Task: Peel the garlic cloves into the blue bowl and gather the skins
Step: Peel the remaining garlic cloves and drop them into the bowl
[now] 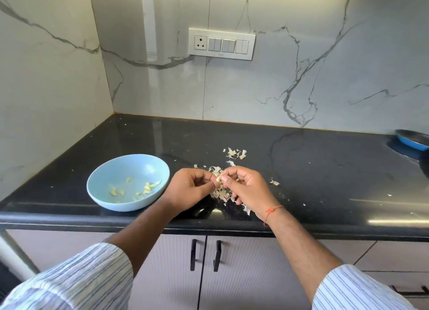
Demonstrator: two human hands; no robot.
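Both hands, left (192, 189) and right (246, 186), pinch one clove (218, 178) over the skins (222, 191). Bowl (99, 182) with peeled cloves (148, 187) sits just left.

- Both forearms are stretched forward, bare below striped sleeves pushed up past the wrists.
- The left hand (189, 189) is curled, thumb and forefinger pinched together at the tips.
- The right hand (247, 189) is curled likewise, its fingertips met against the left's.
- An orange thread is tied round the right wrist.

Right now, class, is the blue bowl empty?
No, several peeled garlic cloves lie inside the blue bowl on the black countertop.
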